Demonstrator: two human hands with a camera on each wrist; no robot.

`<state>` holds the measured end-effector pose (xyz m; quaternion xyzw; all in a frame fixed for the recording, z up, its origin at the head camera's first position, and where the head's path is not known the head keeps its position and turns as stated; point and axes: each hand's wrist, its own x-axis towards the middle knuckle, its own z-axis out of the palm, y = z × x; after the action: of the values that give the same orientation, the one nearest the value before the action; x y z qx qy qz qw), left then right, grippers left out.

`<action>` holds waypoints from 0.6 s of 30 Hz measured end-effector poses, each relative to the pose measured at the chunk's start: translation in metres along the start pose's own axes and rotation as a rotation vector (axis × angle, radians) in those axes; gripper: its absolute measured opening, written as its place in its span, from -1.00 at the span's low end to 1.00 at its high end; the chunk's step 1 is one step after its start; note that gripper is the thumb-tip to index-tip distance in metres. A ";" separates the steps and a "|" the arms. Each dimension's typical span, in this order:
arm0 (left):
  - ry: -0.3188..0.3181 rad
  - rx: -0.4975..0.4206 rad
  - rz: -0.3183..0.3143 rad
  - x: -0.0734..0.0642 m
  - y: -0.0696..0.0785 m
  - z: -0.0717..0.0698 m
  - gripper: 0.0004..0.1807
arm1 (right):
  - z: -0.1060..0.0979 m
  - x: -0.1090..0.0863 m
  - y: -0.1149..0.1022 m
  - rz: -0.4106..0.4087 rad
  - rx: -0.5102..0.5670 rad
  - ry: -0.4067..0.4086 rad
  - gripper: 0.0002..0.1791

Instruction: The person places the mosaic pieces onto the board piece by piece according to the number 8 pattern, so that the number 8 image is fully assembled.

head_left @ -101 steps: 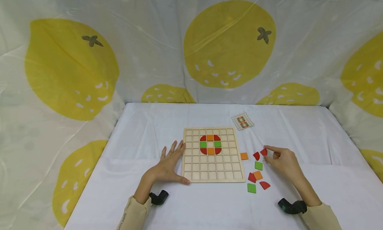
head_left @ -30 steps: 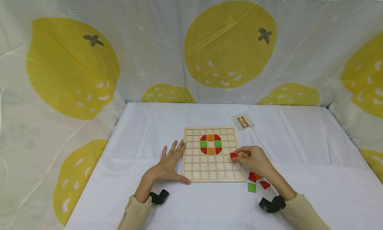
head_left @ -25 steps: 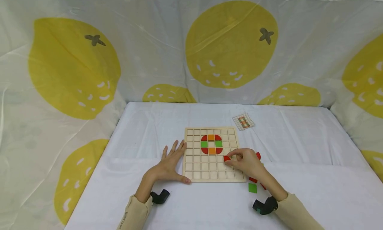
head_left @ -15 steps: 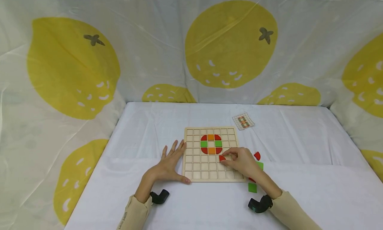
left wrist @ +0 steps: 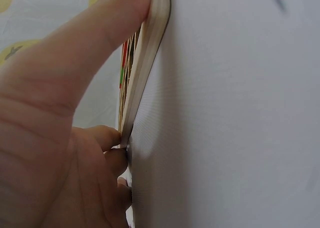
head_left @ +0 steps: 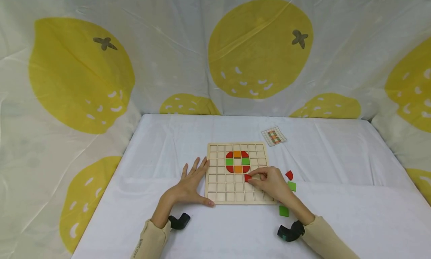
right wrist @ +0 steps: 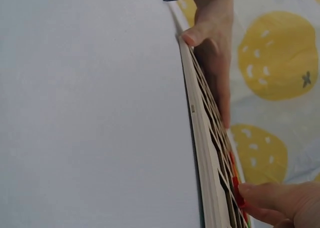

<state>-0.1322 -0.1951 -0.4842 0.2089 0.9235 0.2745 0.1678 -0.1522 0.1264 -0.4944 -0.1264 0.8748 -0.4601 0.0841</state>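
The wooden grid board (head_left: pixel 220 196) lies on the table, with a ring of red corner pieces, orange squares (head_left: pixel 237 154) and green squares (head_left: pixel 229 161) set in its upper middle. My left hand (head_left: pixel 186 189) is spread at the board's left side, fingertips at the edge and thumb at the near-left corner. Between thumb and index finger, my right hand (head_left: pixel 271 182) pinches a red quarter-circle piece (head_left: pixel 247 177), just below the ring's lower right. In the right wrist view this red piece (right wrist: pixel 237 188) stands at the board's surface under the fingertips.
Right of the board lie a red quarter-circle (head_left: pixel 289 175), a green square (head_left: pixel 292 186) and another green square (head_left: pixel 284 211). My right hand and forearm hide other loose pieces. A small pattern card (head_left: pixel 274 136) lies beyond the board's far right corner.
My right hand has taken a red quarter-circle from the loose pieces and carried it left over the board, turning it slightly in the last moments. My left hand has stayed put.
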 end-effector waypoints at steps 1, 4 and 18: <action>0.000 0.001 0.000 0.000 0.000 0.000 0.57 | 0.002 0.000 0.000 0.003 -0.002 0.006 -0.83; 0.000 0.003 -0.003 0.000 -0.001 0.000 0.57 | 0.005 0.000 -0.001 0.019 -0.001 0.023 -0.82; 0.008 -0.008 0.000 -0.001 0.002 0.000 0.55 | -0.009 -0.005 -0.003 0.013 -0.036 0.053 -0.75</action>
<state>-0.1311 -0.1945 -0.4827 0.2069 0.9231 0.2792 0.1649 -0.1489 0.1332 -0.4871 -0.1101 0.8856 -0.4470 0.0618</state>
